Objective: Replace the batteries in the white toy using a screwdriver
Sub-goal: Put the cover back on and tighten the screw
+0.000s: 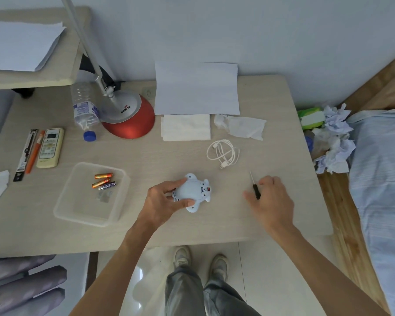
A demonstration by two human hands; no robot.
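The white toy (192, 190) lies belly up on the table, a small red switch showing on its right end. My left hand (160, 204) grips it from the left, thumb on the near side and fingers on the far side. A small screwdriver (253, 181) with a black handle and thin metal shaft lies to the right of the toy. My right hand (274, 201) rests over its handle, thumb and fingers closing on it. Three batteries (103, 180), two orange and one dark, lie in a clear plastic container (62, 215) left of the toy.
A coiled white cable (224, 153) lies behind the toy. Folded tissues (185, 127), a paper sheet (196, 87), a red lamp base (132, 119) and a lying water bottle (85, 110) stand farther back. A remote control (49, 147) and pens (32, 151) are at the left. Crumpled paper (333, 142) sits off the right edge.
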